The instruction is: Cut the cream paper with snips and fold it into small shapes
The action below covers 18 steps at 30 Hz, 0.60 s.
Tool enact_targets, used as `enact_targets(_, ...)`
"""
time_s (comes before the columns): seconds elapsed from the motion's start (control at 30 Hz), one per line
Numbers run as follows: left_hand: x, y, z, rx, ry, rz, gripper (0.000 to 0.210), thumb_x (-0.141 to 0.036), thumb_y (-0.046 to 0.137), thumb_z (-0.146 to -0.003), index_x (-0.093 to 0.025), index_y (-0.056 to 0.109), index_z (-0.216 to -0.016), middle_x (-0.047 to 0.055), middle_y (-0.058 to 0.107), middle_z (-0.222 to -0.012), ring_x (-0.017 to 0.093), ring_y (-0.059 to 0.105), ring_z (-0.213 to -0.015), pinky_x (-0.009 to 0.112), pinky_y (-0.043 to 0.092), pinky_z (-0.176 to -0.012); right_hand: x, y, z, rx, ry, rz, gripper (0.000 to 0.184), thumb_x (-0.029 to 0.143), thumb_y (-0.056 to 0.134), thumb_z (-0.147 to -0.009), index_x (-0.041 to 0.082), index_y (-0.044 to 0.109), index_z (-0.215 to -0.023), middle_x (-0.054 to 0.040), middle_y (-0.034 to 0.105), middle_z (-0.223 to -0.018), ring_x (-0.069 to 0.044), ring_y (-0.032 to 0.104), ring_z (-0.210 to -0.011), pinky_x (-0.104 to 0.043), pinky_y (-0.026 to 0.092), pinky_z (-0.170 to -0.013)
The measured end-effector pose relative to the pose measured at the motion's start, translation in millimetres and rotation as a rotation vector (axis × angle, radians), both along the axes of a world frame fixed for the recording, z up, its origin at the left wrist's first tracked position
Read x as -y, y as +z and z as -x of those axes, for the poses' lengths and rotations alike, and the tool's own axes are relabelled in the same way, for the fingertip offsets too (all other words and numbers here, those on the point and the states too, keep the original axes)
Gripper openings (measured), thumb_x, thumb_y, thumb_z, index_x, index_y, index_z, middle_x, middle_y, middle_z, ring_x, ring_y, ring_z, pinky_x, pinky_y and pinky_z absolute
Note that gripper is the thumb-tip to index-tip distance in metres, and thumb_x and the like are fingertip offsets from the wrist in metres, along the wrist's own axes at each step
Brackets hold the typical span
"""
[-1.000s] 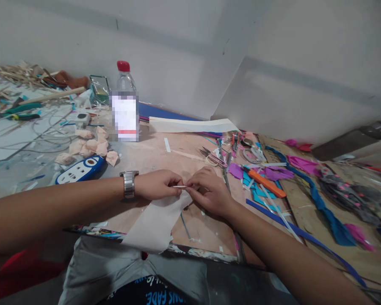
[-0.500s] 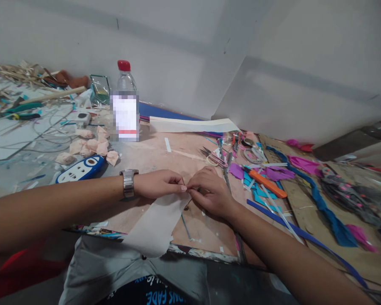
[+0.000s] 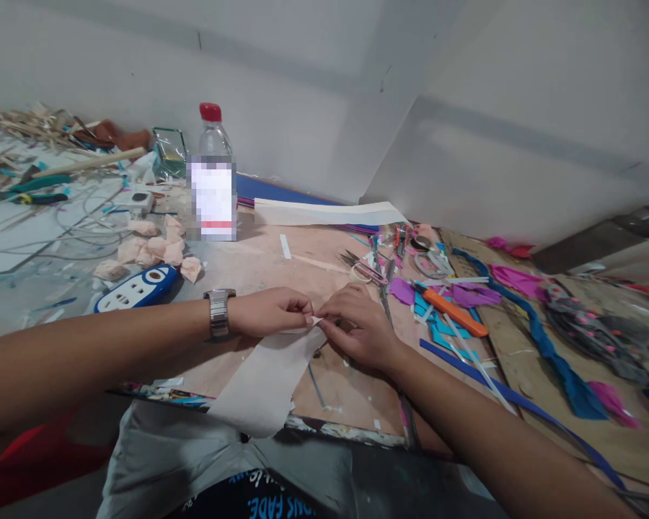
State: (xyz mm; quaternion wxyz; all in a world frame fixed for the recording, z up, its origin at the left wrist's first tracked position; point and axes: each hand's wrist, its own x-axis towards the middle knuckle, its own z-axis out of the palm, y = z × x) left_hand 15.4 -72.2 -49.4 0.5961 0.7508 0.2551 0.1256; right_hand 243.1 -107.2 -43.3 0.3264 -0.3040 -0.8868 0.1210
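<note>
You've got your left hand (image 3: 275, 313) and right hand (image 3: 360, 330) pretty much fingertip to fingertip, both pinched tight on the far end of that pale sheet (image 3: 262, 386). The rest runs back toward you over the tabletop (image 3: 243, 270) and droops off the near edge. Orange cutter (image 3: 454, 311) is off to your right, scissors (image 3: 366, 269) just beyond your right hand.

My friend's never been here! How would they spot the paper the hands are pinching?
On the table, find where the left hand and right hand come together. A wide, pale paper slants from their fingertips over the near edge. The long white sheet lies back near the wall; only this paper is pinched in the hands.
</note>
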Motion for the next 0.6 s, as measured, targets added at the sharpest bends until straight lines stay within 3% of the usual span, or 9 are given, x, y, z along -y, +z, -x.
enact_targets(0.23, 0.3, -6.1, -0.5, 0.012, 0.012, 0.007, 0.035, -0.047, 0.055, -0.096, -0.016, 0.053, -0.081, -0.004, 0.044, -0.071, 0.010, 0.037, -0.065, 0.025, 0.030, -0.060, -0.7, -0.3, -0.2, 0.021, 0.007, 0.005, 0.006, 0.022, 0.065, -0.094, 0.023, 0.071, -0.097, -0.0024, 0.075, -0.081, -0.019, 0.067, -0.079, -0.043, 0.042, -0.086)
enact_targets(0.6, -0.7, -5.1, 1.4, -0.031, 0.021, 0.054, 0.037, -0.051, 0.060, -0.093, -0.014, 0.061, -0.088, -0.004, 0.049, -0.068, 0.010, 0.038, -0.061, 0.024, 0.029, -0.056, -1.3, 3.1, -0.9, 0.073, 0.027, -0.025, 0.011, 0.020, 0.065, -0.096, 0.024, 0.074, -0.100, -0.0028, 0.078, -0.086, -0.019, 0.067, -0.080, -0.043, 0.040, -0.086)
